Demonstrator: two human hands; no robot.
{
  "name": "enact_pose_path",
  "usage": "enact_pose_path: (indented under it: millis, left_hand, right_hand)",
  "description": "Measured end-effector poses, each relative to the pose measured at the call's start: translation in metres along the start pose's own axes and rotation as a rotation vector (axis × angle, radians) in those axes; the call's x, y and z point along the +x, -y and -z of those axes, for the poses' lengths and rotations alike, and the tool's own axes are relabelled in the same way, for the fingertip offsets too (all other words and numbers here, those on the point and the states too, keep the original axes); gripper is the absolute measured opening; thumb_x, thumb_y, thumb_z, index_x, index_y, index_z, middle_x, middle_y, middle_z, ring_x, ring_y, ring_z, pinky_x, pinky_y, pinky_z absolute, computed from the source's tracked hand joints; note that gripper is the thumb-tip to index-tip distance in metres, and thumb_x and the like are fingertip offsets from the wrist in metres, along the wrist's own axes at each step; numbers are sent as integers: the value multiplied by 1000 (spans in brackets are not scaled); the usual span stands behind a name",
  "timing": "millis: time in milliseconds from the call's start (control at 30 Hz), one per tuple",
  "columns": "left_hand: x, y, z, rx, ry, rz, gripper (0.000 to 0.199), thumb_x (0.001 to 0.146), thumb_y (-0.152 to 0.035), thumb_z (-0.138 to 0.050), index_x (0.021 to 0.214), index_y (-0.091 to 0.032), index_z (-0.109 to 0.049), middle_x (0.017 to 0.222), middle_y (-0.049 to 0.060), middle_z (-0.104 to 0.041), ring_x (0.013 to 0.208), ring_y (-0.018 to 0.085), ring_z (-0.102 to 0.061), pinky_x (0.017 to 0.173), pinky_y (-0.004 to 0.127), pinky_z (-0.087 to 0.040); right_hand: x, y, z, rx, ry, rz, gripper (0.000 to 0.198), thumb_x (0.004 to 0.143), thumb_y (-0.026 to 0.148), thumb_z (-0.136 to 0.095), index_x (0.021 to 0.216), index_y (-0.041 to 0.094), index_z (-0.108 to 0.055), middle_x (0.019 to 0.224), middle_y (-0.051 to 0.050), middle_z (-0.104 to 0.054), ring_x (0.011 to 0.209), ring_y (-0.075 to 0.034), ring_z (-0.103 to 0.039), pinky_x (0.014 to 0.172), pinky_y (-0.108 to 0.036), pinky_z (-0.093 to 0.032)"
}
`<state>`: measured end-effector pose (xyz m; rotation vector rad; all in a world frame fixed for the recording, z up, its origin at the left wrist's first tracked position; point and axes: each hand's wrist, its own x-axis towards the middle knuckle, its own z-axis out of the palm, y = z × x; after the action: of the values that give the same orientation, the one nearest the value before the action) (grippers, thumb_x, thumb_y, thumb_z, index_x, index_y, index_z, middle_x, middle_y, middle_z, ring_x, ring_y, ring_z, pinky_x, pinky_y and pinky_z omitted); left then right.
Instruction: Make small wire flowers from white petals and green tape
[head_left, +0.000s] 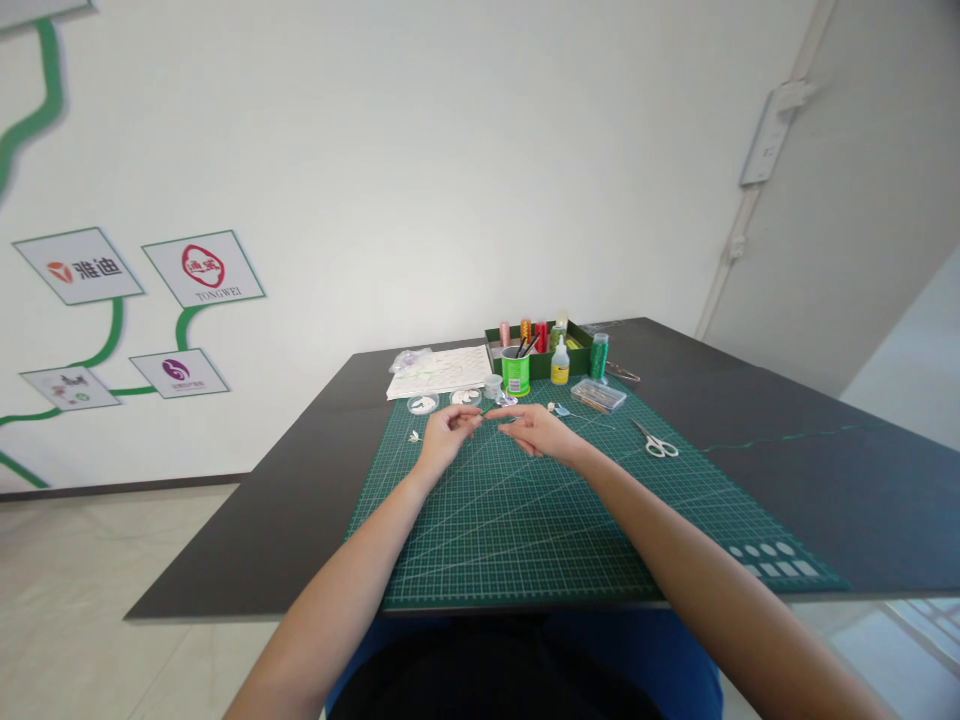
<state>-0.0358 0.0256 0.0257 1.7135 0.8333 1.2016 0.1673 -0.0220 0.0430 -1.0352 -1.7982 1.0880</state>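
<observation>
Over the green cutting mat (510,520), my left hand (448,432) is closed in a pinch on a small, thin dark green piece (486,411) too small to identify. My right hand (538,432) reaches in from the other side, its index finger stretched to the tip of that piece and its other fingers loosely apart. A small white flower-like piece (414,437) lies just left of my left hand. Beyond my hands are shallow round dishes with white bits, one dish (423,404) at the left. Beside my right hand lies a pale blue and white piece (561,410) on a thin stem.
Behind stand a green can (515,372) of tools, a glue bottle (559,362), a green thread spool (598,357) and a dark green box (577,357) of spools. White sheets (439,371) lie left, a clear case (598,395) and scissors (656,441) right.
</observation>
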Motion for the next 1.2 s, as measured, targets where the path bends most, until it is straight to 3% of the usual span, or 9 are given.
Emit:
enact_pose_path:
  millis: [200,400,600,967,1200]
  left_hand:
    - [-4,-5,3,396,-69,-248,11,82,-23,-66,87,-17,-74,80,5,-70,70,15,-60,66,27,-45]
    - [-9,-12,4,689,-9,-374,13,88,-18,-60,91,-19,-73,88,5,-70,81,17,-61,75,28,-44]
    - [-12,-12,2,732,80,-388,16,90,-21,-58,95,-21,-73,88,5,-68,81,17,-61,73,28,-44]
    - [-16,-19,-2,702,199,-414,18,91,-22,-57,95,-21,-74,90,6,-69,82,18,-63,75,29,-47]
    - [-16,-21,-5,649,275,-436,18,91,-23,-57,95,-21,-75,90,6,-69,85,18,-64,79,30,-49]
  right_hand:
    - [-2,2,6,-40,83,-15,44,88,34,-54,121,7,-67,37,8,-45,33,-6,-34,38,-18,-29]
    - [-7,9,13,-57,213,-11,41,88,35,-56,117,10,-69,40,8,-45,34,-6,-35,39,-18,-30]
    - [-14,20,26,-42,239,44,40,89,39,-56,112,9,-70,40,8,-42,35,-6,-32,40,-19,-28]
    - [-17,18,36,126,72,168,41,90,40,-59,117,11,-67,41,10,-34,38,-6,-29,44,-22,-22]
    - [-13,10,37,150,-3,160,45,89,43,-60,120,11,-66,43,10,-32,41,-7,-26,45,-24,-18]
